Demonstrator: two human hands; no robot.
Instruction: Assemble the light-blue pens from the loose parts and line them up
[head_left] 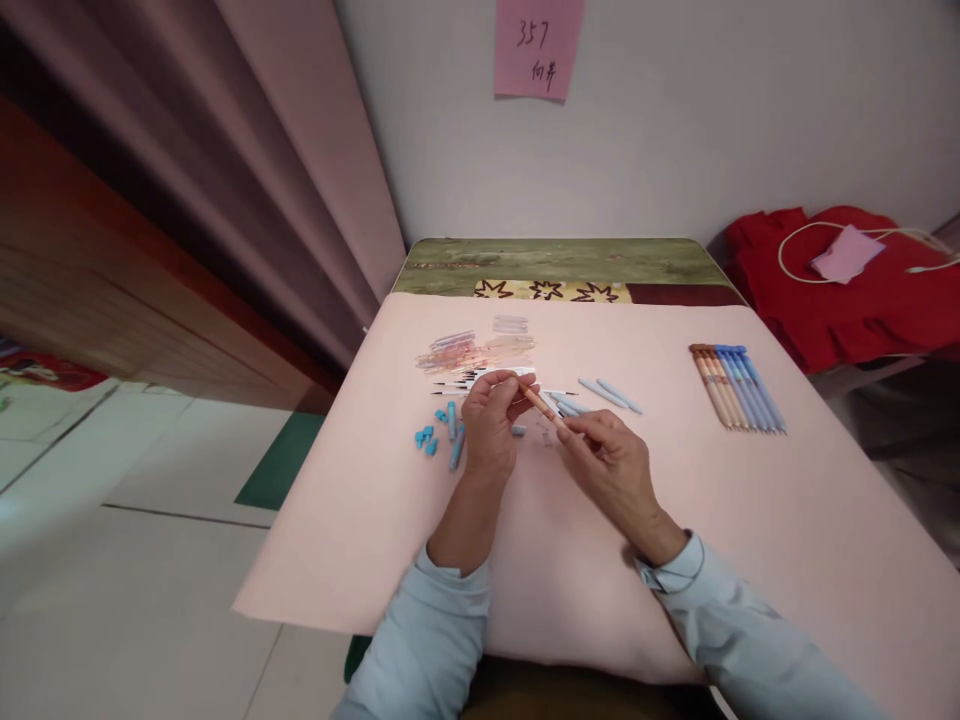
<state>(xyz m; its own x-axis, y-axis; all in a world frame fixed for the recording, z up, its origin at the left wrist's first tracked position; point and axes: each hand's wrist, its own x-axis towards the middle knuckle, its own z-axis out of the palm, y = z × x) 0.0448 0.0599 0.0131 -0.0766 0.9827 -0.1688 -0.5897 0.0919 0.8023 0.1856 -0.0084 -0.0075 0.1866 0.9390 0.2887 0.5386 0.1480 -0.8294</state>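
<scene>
Between my two hands, over the middle of the table, is a slim orange-brown pen (538, 402), tilted. My left hand (491, 415) pinches its upper end, and my right hand (611, 455) grips the lower end with thumb and fingers. Below and around my hands lie white pen refills (454, 385) with dark tips, partly hidden by my left hand. Light blue pen barrels (611, 393) rest just beyond my right hand. Left of my left hand are small bright blue caps (426, 437) and short blue tubes (456, 448).
A row of finished-looking brown and blue pens (739, 390) lies at the right. Several thin coloured pieces (472, 352) are heaped at the back left, near clear parts (511, 324). A red cloth (795, 300) with a white cable stands beyond the right edge; a curtain (300, 150) hangs at left.
</scene>
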